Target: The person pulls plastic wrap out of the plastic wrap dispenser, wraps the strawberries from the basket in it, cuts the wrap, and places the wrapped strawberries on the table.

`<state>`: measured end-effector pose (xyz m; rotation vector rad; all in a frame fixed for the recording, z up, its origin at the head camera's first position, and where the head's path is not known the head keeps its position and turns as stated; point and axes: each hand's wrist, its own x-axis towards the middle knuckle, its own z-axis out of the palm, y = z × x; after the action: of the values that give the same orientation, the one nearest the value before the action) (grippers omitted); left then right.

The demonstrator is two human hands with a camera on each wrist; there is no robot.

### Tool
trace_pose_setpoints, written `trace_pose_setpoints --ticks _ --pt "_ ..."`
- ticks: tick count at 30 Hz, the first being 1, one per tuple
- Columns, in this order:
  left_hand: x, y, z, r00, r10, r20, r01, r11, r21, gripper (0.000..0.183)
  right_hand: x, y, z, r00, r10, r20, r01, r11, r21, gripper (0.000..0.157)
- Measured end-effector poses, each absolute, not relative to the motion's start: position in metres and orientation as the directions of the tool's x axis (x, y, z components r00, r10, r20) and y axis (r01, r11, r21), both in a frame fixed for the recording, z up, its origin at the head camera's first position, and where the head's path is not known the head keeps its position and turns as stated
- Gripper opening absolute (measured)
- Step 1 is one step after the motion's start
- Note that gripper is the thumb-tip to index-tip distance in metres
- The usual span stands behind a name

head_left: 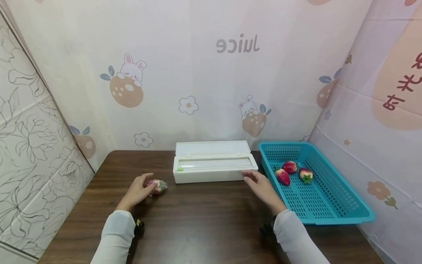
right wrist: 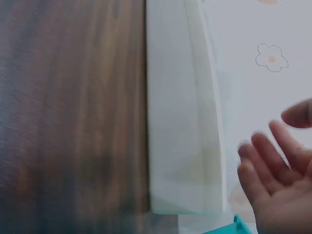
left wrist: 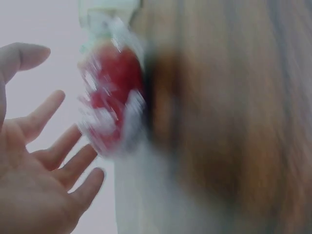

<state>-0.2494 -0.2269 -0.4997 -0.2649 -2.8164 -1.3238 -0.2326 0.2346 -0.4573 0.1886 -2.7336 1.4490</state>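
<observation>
A strawberry wrapped in clear film (head_left: 159, 186) lies on the table's left part. My left hand (head_left: 140, 190) is just to its left; in the left wrist view the fingers of that hand (left wrist: 41, 161) are spread, and the wrapped strawberry (left wrist: 114, 92) hangs blurred beside them. Whether a fingertip touches it, I cannot tell. At the table's back stands a white cling film dispenser (head_left: 214, 176) with its lid raised. My right hand (head_left: 262, 189) is by the dispenser's right front corner. Its fingers are loosely bent around nothing, as the right wrist view shows beside the dispenser (right wrist: 180, 126).
On the right stands a turquoise basket (head_left: 343, 198) holding a strawberry (head_left: 282, 177), a second strawberry (head_left: 289, 167) and a third strawberry (head_left: 304, 173). The dark wooden table (head_left: 204, 223) backs onto a printed cloth (head_left: 211, 121), with more cloth at both sides.
</observation>
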Motion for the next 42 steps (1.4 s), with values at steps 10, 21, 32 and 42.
trace_pose_setpoints --ticks 10,21,32,42 --pt "-0.265 -0.185 -0.474 -0.986 0.081 0.147 0.167 0.571 0.804 0.043 -0.255 0.235 -0.445 -0.992 0.122 0.007 0.074 0.639 -0.766 0.061" --pt "-0.277 -0.167 -0.478 -0.993 0.093 0.067 0.111 0.623 0.774 0.04 -0.261 0.238 -0.455 -0.987 0.092 -0.13 0.159 0.582 -0.798 0.07" --pt "-0.279 -0.171 -0.481 -0.99 0.061 0.125 0.136 0.614 0.777 0.035 -0.252 0.23 -0.451 -0.982 0.117 -0.148 0.188 0.582 -0.791 0.069" --pt "-0.275 -0.176 -0.481 -0.993 0.026 0.116 0.109 0.599 0.794 0.038 -0.245 0.23 -0.454 -0.995 0.072 -0.063 0.094 0.588 -0.803 0.064"
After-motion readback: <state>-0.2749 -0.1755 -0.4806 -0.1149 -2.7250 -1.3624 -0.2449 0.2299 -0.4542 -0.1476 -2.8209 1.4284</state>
